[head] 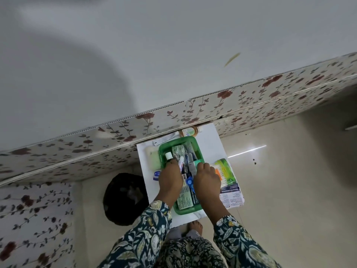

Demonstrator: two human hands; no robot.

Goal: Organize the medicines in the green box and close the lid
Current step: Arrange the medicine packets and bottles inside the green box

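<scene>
An open green box [185,140] sits on a small white table [211,141], filled with several medicines: a white-capped bottle [168,156], a foil strip pack [178,150], tubes and a flat medicated dressing packet [186,197]. My left hand [170,176] reaches down into the box's left side, fingers among the items near a red-and-white tube [181,165]. My right hand [207,178] is lowered over the box's right side, fingers curled. What either hand grips is hidden.
A pale green lid-like piece [153,158] lies left of the box. A brown bottle [190,131] lies behind it, packets and an orange-marked strip [225,171] to the right. A floral-covered mattress [251,97] borders the table behind; a dark round object [123,198] sits on the floor left.
</scene>
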